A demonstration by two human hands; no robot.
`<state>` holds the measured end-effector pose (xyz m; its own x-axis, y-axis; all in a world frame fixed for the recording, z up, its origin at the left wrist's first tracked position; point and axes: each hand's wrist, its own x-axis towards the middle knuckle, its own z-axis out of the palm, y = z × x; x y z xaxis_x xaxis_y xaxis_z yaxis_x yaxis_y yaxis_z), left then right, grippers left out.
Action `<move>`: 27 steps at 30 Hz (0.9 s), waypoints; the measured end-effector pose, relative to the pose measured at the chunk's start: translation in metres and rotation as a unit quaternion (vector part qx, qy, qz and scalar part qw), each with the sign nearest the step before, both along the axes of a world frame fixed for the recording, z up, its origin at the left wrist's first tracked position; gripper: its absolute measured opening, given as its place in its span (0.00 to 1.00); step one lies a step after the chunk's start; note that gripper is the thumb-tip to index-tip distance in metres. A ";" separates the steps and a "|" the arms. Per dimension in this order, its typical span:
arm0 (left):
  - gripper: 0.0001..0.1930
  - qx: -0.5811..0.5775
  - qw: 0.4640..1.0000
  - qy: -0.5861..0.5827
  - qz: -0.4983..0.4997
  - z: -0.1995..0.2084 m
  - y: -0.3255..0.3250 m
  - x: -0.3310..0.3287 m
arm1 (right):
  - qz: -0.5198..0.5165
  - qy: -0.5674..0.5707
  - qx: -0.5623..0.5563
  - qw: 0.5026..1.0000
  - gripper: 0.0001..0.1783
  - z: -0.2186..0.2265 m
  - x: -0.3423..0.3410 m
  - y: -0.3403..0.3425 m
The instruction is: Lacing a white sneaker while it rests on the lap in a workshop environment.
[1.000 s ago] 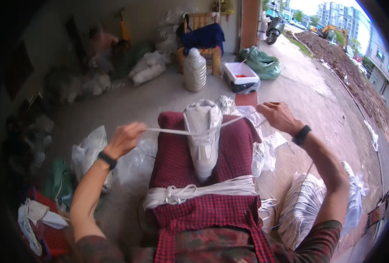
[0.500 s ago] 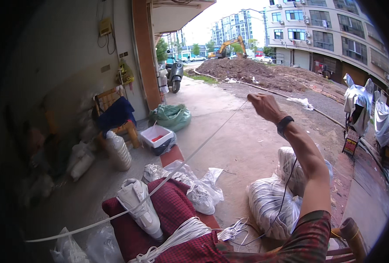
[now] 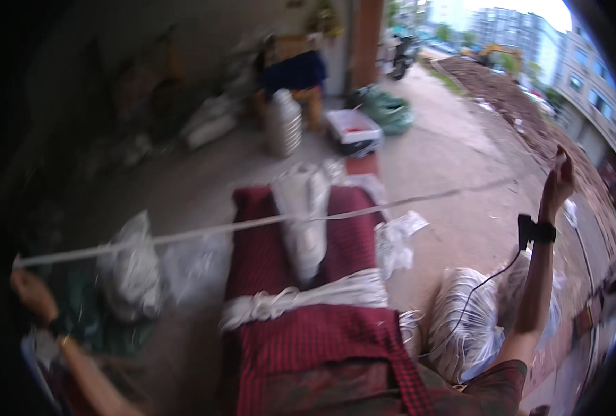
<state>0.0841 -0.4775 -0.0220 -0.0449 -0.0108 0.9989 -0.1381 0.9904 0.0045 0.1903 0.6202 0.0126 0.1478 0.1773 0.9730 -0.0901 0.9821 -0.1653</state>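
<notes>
Two hands, left (image 3: 34, 291) and right (image 3: 556, 182), stretch one white cord (image 3: 204, 229) taut.

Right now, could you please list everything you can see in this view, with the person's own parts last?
white cord: one, white, stretched taut between both hands across the lap
white shoe upper: one, white, on the red cloth
red checked cloth: one, dark red, over the lap
cord bundle: one, white, across the cloth
clear bags: several, whitish, on the ground, left
bagged white bundles: two or so, right
plastic jug: one, pale, ahead
white box: one, ahead
green bag: one
left hand: pinching the cord's end
right hand: raised, gripping the cord
</notes>
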 end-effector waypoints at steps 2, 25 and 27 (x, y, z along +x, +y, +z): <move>0.15 0.280 0.940 0.019 -0.195 -0.014 0.097 -0.021 | 0.085 -0.151 -0.182 0.968 0.19 -0.043 -0.030 -0.047; 0.08 0.353 0.482 -0.472 -0.648 -0.146 0.503 -0.100 | 0.472 -0.469 -0.002 0.746 0.08 -0.151 -0.178 -0.335; 0.07 0.390 0.472 -0.458 -0.644 -0.147 0.501 -0.098 | 0.475 -0.462 0.017 0.749 0.08 -0.150 -0.181 -0.339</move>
<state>-0.0141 0.0237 -0.1688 -0.9258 0.2666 0.2680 0.2784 0.0012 0.9605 0.0097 0.2810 -0.1371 -0.7685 -0.2527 0.5878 -0.6133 0.5525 -0.5644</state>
